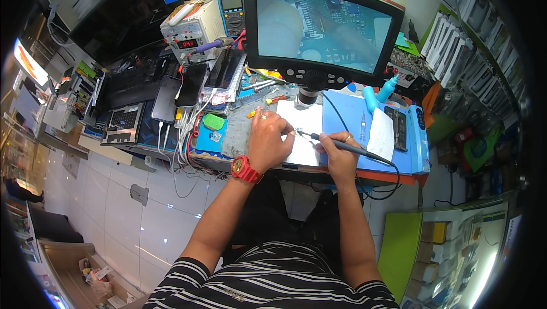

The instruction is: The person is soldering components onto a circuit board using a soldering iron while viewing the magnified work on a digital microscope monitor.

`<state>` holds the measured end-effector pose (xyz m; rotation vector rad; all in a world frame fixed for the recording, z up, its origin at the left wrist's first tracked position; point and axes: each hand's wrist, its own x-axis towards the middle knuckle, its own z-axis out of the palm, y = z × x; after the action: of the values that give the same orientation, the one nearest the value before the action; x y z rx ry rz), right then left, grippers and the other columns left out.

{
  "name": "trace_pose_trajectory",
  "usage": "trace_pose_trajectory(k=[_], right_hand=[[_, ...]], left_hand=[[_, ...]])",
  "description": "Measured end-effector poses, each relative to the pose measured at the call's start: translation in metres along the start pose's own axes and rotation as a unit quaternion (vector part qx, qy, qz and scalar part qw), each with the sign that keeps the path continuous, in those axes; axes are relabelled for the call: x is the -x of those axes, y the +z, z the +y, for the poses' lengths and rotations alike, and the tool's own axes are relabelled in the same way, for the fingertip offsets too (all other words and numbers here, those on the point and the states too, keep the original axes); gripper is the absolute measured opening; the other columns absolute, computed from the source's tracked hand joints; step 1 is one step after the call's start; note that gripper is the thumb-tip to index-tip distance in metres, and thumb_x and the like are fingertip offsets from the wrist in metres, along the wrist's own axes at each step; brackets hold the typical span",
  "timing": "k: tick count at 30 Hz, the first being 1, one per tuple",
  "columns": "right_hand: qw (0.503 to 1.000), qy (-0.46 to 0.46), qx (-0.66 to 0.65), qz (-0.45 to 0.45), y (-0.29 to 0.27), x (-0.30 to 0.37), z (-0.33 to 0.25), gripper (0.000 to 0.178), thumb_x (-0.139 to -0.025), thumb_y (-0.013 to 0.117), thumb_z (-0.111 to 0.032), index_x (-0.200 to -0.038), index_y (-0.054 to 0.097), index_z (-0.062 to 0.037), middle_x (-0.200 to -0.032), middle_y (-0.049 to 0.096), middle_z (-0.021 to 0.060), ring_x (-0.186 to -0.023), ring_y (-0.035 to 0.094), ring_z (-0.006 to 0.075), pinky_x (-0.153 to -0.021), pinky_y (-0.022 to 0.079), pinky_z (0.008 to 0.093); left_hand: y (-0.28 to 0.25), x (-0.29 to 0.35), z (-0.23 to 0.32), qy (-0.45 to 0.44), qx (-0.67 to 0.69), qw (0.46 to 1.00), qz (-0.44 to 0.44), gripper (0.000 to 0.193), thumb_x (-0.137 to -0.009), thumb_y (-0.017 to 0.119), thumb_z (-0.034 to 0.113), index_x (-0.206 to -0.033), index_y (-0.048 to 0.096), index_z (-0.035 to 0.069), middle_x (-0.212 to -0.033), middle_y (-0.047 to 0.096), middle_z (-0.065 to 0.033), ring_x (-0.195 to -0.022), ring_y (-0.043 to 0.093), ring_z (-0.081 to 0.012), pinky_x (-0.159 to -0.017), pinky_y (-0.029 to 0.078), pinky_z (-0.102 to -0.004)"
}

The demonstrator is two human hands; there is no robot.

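My right hand [341, 158] grips a black soldering iron [356, 149] like a pen, its tip pointing left. That tip meets a small circuit board [298, 131] under the microscope lens [307, 98]; whether it touches is too small to tell. With thumb and fingers closed, my left hand [269, 141] pinches the board's left side over a white plate [303, 152]. A red watch [245, 169] is on my left wrist. On the microscope screen [325, 27], an enlarged green board shows, with a blurred fingertip at its left and a connector beside it.
To the right, a blue mat [339, 115] bears a white cloth [380, 135], a syringe-like tool [363, 126] and light-blue bottles [387, 88]. Phones [166, 98], white cables [191, 121], a power supply [196, 27] and a multimeter [232, 15] crowd the left. The iron's cord [393, 175] loops over the front edge.
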<state>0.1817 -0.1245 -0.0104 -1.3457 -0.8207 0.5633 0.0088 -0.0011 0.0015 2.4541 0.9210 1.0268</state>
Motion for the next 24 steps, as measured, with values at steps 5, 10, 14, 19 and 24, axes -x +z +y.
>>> trace_pose_trajectory(k=[5,10,14,19,24], right_hand=[[1.000,0.008,-0.019,-0.001,0.0020,0.0012,-0.0051,0.021,-0.097,0.083,-0.011,-0.089,0.071,0.0031,-0.080,0.076,0.0111,-0.072,0.075,0.0143,-0.069,0.058,0.0253],[1.000,0.001,-0.024,-0.005,0.0001,0.0004,-0.0002,0.021,-0.097,0.084,-0.011,-0.089,0.070,0.0032,-0.081,0.076,0.0111,-0.073,0.075,0.0141,-0.069,0.058,0.0252],[1.000,0.003,-0.025,-0.005,0.0001,0.0000,0.0003,0.021,-0.097,0.084,-0.011,-0.089,0.070,0.0030,-0.080,0.077,0.0112,-0.073,0.076,0.0139,-0.068,0.058,0.0250],[1.000,0.008,-0.022,-0.006,0.0003,-0.0003,-0.0006,0.021,-0.097,0.083,-0.011,-0.089,0.070,0.0029,-0.079,0.076,0.0110,-0.073,0.076,0.0142,-0.069,0.058,0.0250],[1.000,-0.010,-0.013,0.003,-0.0003,0.0006,0.0012,0.020,-0.097,0.083,-0.010,-0.090,0.070,0.0028,-0.079,0.077,0.0113,-0.073,0.076,0.0147,-0.070,0.058,0.0254]], left_hand=[[-0.0010,0.0001,-0.0002,-0.001,0.001,1.000,-0.002,0.007,-0.085,0.079,0.011,-0.081,0.078,0.005,-0.084,0.070,-0.0095,-0.097,0.068,-0.0309,-0.130,0.028,-0.0635],[-0.0010,-0.0006,0.0006,-0.001,0.004,1.000,-0.002,0.007,-0.085,0.080,0.011,-0.081,0.078,0.005,-0.084,0.070,-0.0096,-0.096,0.068,-0.0312,-0.129,0.029,-0.0636],[-0.0007,-0.0006,0.0007,-0.003,0.005,1.000,-0.001,0.007,-0.084,0.080,0.011,-0.081,0.078,0.005,-0.084,0.070,-0.0097,-0.095,0.068,-0.0313,-0.129,0.029,-0.0637],[-0.0018,-0.0005,0.0012,0.000,0.005,1.000,-0.001,0.007,-0.085,0.079,0.011,-0.081,0.077,0.005,-0.084,0.070,-0.0096,-0.096,0.068,-0.0313,-0.129,0.029,-0.0638],[-0.0019,-0.0009,0.0018,-0.001,0.008,1.000,-0.003,0.007,-0.085,0.079,0.011,-0.081,0.078,0.005,-0.084,0.070,-0.0096,-0.096,0.068,-0.0312,-0.129,0.029,-0.0638]])
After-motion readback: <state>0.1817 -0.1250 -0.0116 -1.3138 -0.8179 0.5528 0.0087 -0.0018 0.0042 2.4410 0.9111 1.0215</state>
